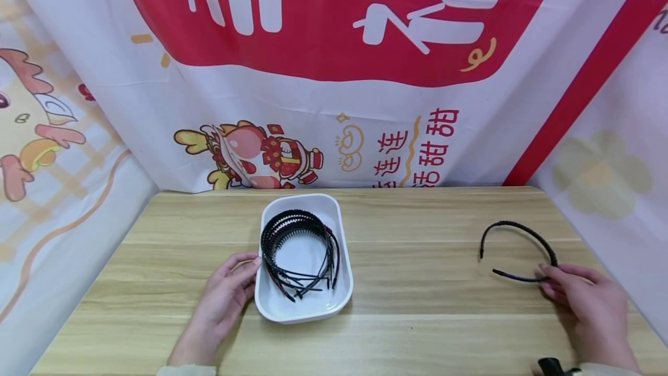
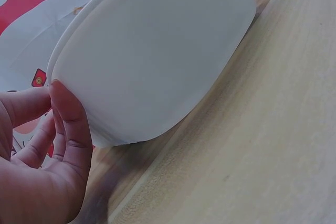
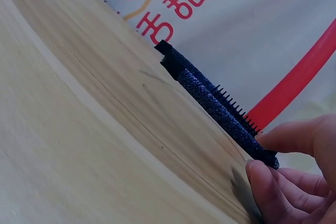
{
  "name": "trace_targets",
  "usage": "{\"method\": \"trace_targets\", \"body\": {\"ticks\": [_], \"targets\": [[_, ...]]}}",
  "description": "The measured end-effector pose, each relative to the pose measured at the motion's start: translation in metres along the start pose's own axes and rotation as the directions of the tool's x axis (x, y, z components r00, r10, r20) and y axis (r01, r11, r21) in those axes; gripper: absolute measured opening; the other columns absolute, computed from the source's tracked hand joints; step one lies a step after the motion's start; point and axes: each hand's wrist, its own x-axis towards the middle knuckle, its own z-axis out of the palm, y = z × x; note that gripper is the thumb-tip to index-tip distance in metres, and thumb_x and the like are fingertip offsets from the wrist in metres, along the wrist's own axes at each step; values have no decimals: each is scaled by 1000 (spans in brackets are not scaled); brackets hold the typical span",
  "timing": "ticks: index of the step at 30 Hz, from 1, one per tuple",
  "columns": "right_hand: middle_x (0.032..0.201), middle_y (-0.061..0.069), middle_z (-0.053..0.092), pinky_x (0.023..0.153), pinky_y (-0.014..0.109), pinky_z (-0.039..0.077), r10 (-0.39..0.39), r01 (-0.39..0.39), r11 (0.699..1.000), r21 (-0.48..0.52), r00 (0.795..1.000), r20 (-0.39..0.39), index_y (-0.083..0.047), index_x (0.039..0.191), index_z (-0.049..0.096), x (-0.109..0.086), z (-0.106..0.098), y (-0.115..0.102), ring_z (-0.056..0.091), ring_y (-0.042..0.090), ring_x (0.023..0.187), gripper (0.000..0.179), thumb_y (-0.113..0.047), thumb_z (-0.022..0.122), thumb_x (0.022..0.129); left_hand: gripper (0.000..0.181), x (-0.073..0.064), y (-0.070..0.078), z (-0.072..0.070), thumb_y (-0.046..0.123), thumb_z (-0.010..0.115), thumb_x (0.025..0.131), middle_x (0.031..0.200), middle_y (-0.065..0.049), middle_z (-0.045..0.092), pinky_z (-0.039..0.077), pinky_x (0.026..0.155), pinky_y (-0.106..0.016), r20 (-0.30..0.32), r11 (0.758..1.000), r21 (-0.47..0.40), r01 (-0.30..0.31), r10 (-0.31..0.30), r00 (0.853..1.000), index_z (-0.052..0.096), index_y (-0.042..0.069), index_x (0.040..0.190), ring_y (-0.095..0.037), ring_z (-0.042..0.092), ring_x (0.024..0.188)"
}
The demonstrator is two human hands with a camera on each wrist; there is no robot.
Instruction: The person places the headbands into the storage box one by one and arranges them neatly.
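Note:
A white rectangular container (image 1: 326, 307) stands on the table with several black headbands (image 1: 271, 242) nested inside it, some toothed. At its left side my left hand (image 1: 224, 297) pinches the rim between thumb and fingers; the left wrist view shows the container's smooth outer wall (image 2: 152, 51) beside that hand. Far to the right, my right hand (image 1: 590, 300) grips a single dark headband (image 1: 506, 223) on one side of its curve, its two ends pointing left. In the right wrist view this headband (image 3: 215, 108) looks glittery dark blue, with small comb teeth along its inner side.
The wood-grain table (image 1: 407, 306) stretches between the container and the right hand. A printed red and white cloth (image 1: 334, 103) hangs along the back edge, with patterned cloth at both sides. A small black object (image 1: 550, 366) shows at the right wrist.

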Motion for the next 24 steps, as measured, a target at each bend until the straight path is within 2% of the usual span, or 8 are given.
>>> {"method": "trace_targets", "body": {"ticks": [13, 17, 24], "targets": [[75, -3, 80, 62, 27, 65, -65, 66, 998, -2, 992, 109, -21, 85, 78, -7, 17, 3, 78, 12, 63, 22, -3, 89, 86, 18, 0, 2, 1, 5, 65, 105, 102, 7, 79, 62, 83, -26, -12, 1000, -2, 3, -3, 1000, 72, 21, 108, -11, 71, 91], [77, -3, 81, 64, 27, 66, -56, 59, 998, -26, 991, 123, -22, 87, 77, -10, 25, 3, 78, 11, 65, 23, -3, 90, 86, 17, 0, 4, 0, 6, 66, 104, 102, 7, 79, 62, 83, -26, -22, 1000, 9, 16, -16, 1000, 72, 21, 109, -12, 71, 90], [81, -1, 83, 67, 26, 66, -43, 55, 997, -59, 980, 195, -24, 93, 74, -16, 37, 8, 79, 10, 69, 24, -5, 89, 88, 17, 1, 5, 0, 5, 66, 103, 102, 7, 79, 62, 84, -27, -31, 999, 21, 27, -26, 999, 71, 20, 110, -13, 71, 91]]}}
